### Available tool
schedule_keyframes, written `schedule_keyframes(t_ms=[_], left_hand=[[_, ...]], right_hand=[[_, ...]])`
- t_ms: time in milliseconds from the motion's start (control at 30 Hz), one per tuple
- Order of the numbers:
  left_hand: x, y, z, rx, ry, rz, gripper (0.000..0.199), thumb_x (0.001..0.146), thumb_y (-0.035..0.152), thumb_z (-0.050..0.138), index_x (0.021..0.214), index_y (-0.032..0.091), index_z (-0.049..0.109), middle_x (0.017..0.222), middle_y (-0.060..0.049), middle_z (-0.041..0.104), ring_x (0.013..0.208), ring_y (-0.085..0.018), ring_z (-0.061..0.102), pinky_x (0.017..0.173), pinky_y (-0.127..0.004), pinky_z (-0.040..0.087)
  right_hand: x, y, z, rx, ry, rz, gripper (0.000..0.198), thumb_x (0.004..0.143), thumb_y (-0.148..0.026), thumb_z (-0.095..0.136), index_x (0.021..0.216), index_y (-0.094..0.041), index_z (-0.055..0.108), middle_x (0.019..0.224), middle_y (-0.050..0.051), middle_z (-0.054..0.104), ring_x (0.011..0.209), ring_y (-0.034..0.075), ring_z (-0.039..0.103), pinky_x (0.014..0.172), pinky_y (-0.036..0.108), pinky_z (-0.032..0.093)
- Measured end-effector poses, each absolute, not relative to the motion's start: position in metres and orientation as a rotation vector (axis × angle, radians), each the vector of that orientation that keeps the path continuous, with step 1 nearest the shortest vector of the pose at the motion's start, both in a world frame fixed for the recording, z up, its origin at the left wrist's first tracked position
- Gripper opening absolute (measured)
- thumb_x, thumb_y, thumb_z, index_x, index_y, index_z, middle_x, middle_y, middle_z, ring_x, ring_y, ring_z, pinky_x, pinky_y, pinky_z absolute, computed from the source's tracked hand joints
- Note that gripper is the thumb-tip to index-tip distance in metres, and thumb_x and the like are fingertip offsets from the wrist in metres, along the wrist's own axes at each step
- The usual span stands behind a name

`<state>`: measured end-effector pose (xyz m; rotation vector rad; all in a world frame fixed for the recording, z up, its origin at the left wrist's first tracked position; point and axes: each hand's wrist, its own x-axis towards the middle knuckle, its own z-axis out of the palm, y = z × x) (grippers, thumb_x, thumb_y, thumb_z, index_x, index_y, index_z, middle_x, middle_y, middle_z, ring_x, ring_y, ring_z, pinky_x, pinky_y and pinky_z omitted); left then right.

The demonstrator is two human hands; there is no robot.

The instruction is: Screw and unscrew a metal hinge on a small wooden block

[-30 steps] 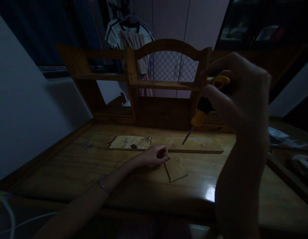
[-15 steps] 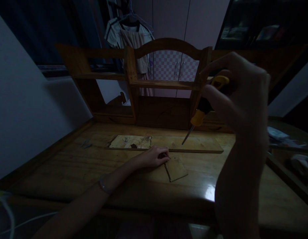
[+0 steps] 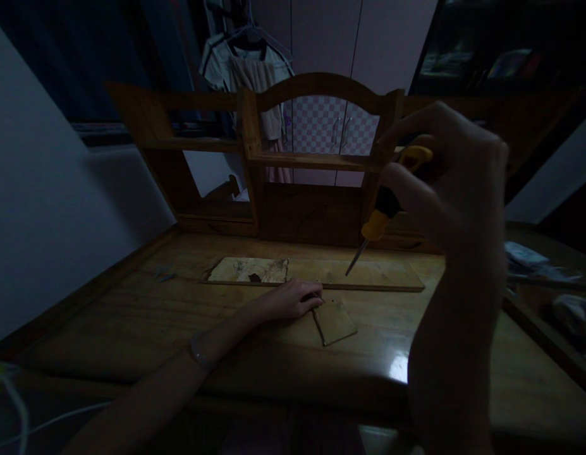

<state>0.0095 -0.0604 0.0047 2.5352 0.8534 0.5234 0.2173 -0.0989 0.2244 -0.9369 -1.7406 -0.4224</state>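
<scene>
My right hand is raised at the right, its fingers closed around the yellow and black handle of a screwdriver. The metal shaft slants down and left, with its tip in the air over the desk. On the desk rests my left hand, fingers pinched at the upper left corner of a small square wooden board. Whatever lies between those fingertips is too small and dark to name. Just behind that hand lies a long wooden plank with small holes and a peeled, stained left end.
The wooden desk carries a shelf unit along its back edge. Small thin metal pieces lie at the left. A wall stands on the left, and plastic packets sit at the far right. White cables hang at the lower left.
My right hand and the screwdriver have shifted very slightly left. My left hand and both wooden boards stay in place.
</scene>
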Motion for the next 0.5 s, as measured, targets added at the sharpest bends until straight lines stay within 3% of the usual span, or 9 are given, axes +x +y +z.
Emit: schedule_keyframes(t_ms=[500], left_hand=[[0.0145, -0.0647, 0.0038, 2.571, 0.878, 0.532, 0.016, 0.093, 0.028, 0.048, 0.086, 0.018, 0.058, 0.080, -0.004, 0.063, 0.074, -0.016, 0.057, 0.067, -0.026, 0.038]], right_hand=[[0.2136, -0.1011, 0.2244, -0.945, -1.747, -0.434, 0.019, 0.075, -0.019, 0.060, 0.093, -0.024, 0.062, 0.080, -0.002, 0.062, 0.069, 0.015, 0.056, 0.067, 0.029, 0.040]])
